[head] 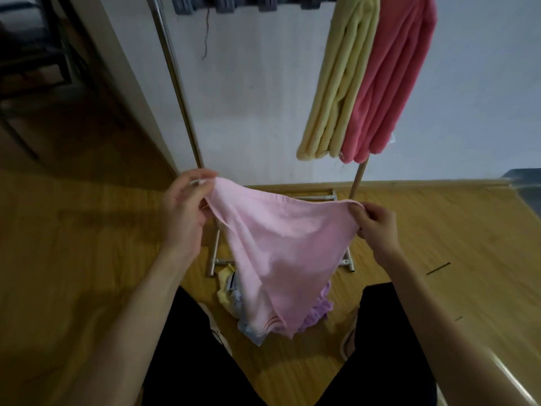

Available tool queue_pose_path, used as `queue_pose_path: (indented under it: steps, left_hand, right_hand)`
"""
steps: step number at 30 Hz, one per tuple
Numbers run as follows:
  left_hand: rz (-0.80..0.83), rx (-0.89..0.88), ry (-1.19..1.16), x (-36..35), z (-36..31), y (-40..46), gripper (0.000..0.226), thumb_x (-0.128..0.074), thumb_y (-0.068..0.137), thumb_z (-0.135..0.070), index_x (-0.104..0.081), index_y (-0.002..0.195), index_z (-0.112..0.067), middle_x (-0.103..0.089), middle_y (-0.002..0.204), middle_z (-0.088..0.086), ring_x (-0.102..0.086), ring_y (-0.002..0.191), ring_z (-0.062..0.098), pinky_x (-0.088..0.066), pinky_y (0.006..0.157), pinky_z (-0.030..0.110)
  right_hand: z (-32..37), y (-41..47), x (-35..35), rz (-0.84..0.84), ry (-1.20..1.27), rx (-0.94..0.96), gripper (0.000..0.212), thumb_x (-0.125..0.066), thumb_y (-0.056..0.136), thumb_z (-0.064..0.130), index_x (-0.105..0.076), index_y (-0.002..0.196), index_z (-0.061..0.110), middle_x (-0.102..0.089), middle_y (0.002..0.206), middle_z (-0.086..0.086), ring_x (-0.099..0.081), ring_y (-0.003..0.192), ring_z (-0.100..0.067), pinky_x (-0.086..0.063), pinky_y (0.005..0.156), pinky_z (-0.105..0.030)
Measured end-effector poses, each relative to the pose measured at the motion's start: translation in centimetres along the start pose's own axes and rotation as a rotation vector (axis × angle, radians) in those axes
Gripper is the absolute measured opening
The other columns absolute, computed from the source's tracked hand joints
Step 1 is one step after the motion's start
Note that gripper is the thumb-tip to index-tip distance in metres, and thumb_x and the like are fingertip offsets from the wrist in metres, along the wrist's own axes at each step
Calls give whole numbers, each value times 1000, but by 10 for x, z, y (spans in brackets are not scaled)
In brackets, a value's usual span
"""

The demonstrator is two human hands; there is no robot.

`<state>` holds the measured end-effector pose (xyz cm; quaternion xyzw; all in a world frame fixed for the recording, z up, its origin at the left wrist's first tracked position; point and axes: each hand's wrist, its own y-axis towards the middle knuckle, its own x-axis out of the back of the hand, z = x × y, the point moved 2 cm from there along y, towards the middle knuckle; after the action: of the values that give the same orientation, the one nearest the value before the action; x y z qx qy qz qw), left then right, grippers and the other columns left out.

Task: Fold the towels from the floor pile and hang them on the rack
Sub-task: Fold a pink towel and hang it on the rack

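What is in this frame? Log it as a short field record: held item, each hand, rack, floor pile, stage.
held item: pale pink towel, stretched between both hands, sagging toward the floor
left hand: pinches the towel's upper left corner
right hand: pinches the upper right corner
rack: yellow towel and coral towel hang folded side by side
floor pile: purple, yellow and light patterned cloth, partly hidden behind the pink towel
stage: pink towel not yet folded or hung

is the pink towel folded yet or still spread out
Spread out, not folded: the left hand and right hand pinch the pink towel by its top corners, and it hangs in a single sagging layer.
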<state>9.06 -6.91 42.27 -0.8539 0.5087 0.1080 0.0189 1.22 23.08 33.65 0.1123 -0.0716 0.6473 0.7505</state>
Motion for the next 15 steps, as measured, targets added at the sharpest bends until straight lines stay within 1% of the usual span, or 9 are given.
queue_pose_path:
  steps: [2,3,4,6,8,9,11,13,15]
  left_hand:
    - [85,-19,59,-4,-16,-3,20,-50,90,5,-66,86,-8,-62,89,6,-61,84,16,-54,66,27]
    - [121,-21,82,-5,-22,-5,20,-51,89,6,-66,86,-6,-63,87,6,-63,83,17,-54,66,28]
    - [156,-19,100,-5,-28,-7,18,-53,89,6,-67,87,-5,-65,86,7,-64,81,17,-55,67,28]
    - [233,-26,161,-5,-37,-11,17,-57,87,5,-70,90,-6,-70,88,9,-67,82,20,-57,70,30]
    - [328,-62,286,-3,-42,-16,19,-62,84,5,-72,91,-10,-73,93,6,-69,87,20,-58,72,27]
    - [391,-86,354,-2,-43,-20,22,-62,83,7,-72,93,-10,-74,95,2,-70,88,18,-57,73,24]
    - [536,-109,453,-2,-43,-27,31,-61,81,14,-71,99,-9,-73,100,-4,-70,91,14,-56,77,20]
    - [649,-100,511,-2,-41,-32,38,-58,81,18,-69,103,-10,-72,102,-7,-70,93,10,-54,79,17]
    - [701,-110,583,-3,-37,-33,40,-56,83,18,-68,105,-13,-72,101,-9,-69,94,4,-51,79,12]
  right_hand:
    - [23,2,0,-28,54,0,18,-63,89,17,-69,73,19,-46,55,0,-39,51,-10,-33,49,-26]
    - [33,3,0,-34,82,-3,17,-64,89,17,-69,73,16,-47,51,5,-39,49,-8,-34,48,-24]
    - [41,3,-2,-33,111,-16,17,-64,89,17,-70,73,11,-47,51,5,-40,49,-8,-35,48,-23]
    - [53,4,-4,-17,159,-47,26,-65,88,19,-67,75,-4,-44,59,-7,-41,56,-17,-37,55,-29]
    - [60,2,-7,21,213,-91,35,-67,87,19,-62,82,-15,-41,63,-10,-40,60,-22,-39,60,-33]
    - [64,1,-9,45,230,-122,35,-67,86,18,-62,86,-16,-42,61,-9,-42,58,-21,-41,59,-31]
    - [72,-4,-12,124,254,-198,28,-68,86,15,-65,90,-14,-46,50,-2,-45,47,-12,-42,49,-22]
    - [78,-10,-18,222,295,-265,26,-65,88,11,-63,94,-15,-38,42,5,-36,36,-6,-31,37,-16]
    - [81,-15,-25,318,364,-314,31,-64,89,9,-59,99,-20,-28,49,1,-27,37,-7,-23,35,-17]
